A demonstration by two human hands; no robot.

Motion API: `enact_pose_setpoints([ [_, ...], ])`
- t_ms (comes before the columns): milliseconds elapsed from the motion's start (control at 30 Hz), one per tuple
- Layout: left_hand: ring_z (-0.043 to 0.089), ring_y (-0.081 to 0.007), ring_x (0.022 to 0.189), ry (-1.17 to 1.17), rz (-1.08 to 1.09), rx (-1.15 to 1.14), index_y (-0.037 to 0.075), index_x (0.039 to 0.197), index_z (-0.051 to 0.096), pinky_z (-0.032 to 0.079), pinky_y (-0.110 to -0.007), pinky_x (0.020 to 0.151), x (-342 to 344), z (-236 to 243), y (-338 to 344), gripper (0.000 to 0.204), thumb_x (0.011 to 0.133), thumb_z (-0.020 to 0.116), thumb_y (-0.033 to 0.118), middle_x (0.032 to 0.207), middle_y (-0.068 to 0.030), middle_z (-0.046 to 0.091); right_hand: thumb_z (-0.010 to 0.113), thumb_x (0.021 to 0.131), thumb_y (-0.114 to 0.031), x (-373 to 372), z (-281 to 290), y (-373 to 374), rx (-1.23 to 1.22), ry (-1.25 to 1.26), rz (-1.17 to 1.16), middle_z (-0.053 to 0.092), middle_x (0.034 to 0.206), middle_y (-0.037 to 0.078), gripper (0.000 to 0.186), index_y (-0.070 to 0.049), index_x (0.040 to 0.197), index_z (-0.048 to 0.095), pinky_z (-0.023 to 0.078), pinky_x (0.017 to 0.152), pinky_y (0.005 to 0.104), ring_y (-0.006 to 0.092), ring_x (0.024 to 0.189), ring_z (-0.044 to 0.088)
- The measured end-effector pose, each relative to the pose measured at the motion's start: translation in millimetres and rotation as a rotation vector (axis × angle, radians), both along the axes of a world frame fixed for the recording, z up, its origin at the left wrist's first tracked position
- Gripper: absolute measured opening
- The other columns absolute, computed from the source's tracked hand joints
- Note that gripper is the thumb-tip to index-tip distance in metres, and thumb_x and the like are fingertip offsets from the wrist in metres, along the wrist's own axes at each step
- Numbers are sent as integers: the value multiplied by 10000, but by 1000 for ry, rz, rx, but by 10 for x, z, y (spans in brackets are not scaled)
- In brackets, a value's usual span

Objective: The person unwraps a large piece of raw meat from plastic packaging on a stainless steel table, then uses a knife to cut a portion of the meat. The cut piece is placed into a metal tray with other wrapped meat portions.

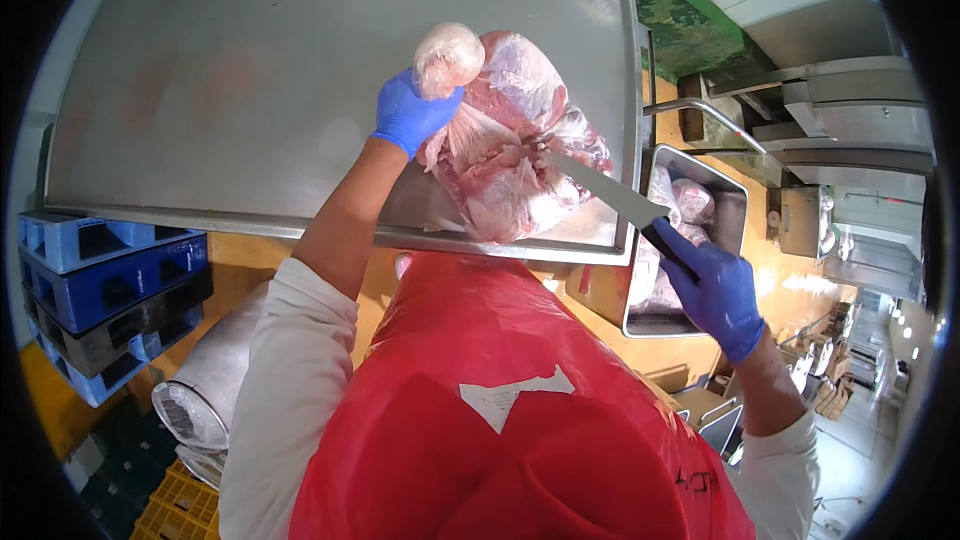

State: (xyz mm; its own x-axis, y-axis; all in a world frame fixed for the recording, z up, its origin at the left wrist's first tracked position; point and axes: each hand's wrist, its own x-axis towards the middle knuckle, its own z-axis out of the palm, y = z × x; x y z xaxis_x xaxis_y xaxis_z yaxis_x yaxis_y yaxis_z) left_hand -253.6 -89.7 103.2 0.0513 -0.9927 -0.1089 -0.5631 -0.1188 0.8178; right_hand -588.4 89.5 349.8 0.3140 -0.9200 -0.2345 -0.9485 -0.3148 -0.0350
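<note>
A large piece of raw meat (500,165) lies on the steel table (250,90) close to its near right corner. My left hand (415,110), in a blue glove, is closed round the meat just below its pale, rounded knob (447,58). In my right hand (715,295), also gloved in blue, is the dark handle of a knife (610,192). The wide blade points left and away from me, and its tip meets the middle of the meat. Whether the tip has gone into the flesh I cannot tell.
Right of the table stands a steel tub (742,225) with several pieces of meat. A bent metal rail (715,112) runs beyond it. Stacked blue and black pallets (110,285) stand at the left, with a metal drum (195,405) and yellow crates (175,505) nearer me.
</note>
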Motion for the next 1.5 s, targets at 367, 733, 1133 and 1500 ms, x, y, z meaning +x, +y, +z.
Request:
enact_pose_setpoints([
  [367,703,-367,899,-5,49,-136,67,1020,711,574,-430,797,25,-252,-106,468,763,766,454,937,-182,727,652,912,-241,531,403,-1019,218,237,224,678,743,92,371,-228,1283,652,519,634,442,306,688,662],
  [733,718,-347,844,-26,201,-267,52,983,716,582,-436,781,5,-464,-42,476,713,817,430,895,-169,734,690,885,-217,551,255,-1201,361,266,205,651,705,122,506,-208,1377,575,493,565,440,318,625,655],
  [1133,720,-354,860,0,117,-180,89,945,753,581,-449,780,-24,-255,-416,385,763,763,428,875,-170,739,650,936,-257,-568,-1143,-375,215,-132,-11,677,748,127,535,-279,1451,505,534,555,419,315,599,659],
  [1500,690,-373,992,-98,90,-87,79,1094,712,559,-445,869,-17,-248,-161,430,804,728,396,1033,-193,724,682,929,-125,221,-2200,237,-91,-722,-394,715,1160,155,549,-174,1451,519,561,845,346,269,1031,719],
])
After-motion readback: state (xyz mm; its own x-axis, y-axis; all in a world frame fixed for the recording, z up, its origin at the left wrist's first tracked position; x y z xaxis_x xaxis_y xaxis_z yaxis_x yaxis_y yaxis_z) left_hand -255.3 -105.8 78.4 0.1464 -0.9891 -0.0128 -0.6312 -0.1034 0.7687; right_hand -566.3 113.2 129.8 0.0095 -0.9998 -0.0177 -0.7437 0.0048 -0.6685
